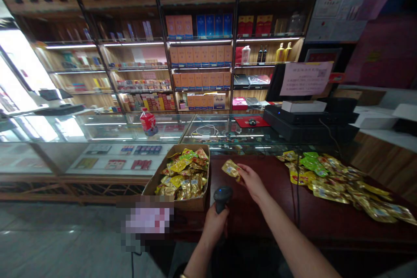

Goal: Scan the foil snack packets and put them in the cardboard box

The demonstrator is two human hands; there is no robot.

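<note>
My left hand (215, 224) is wrapped round the grip of a dark handheld barcode scanner (223, 194), whose head points up and away from me. Just beyond and to the right, my right hand (250, 179) pinches a gold snack packet (230, 168) by its right end, above the dark red table (250, 208). To the left stands an open cardboard box (192, 205) filled with gold, yellow and green packets (184, 171). On the right side of the table lies a loose spread of similar packets (332, 180).
Behind the table runs a glass display counter (169, 139) bearing a red-labelled bottle (148, 122). A mouse (252, 122) lies on a red mat, near a monitor (276, 80) with a paper sign. A dark cable (297, 191) crosses the table. Lit shelves (202, 68) hold boxes and bottles.
</note>
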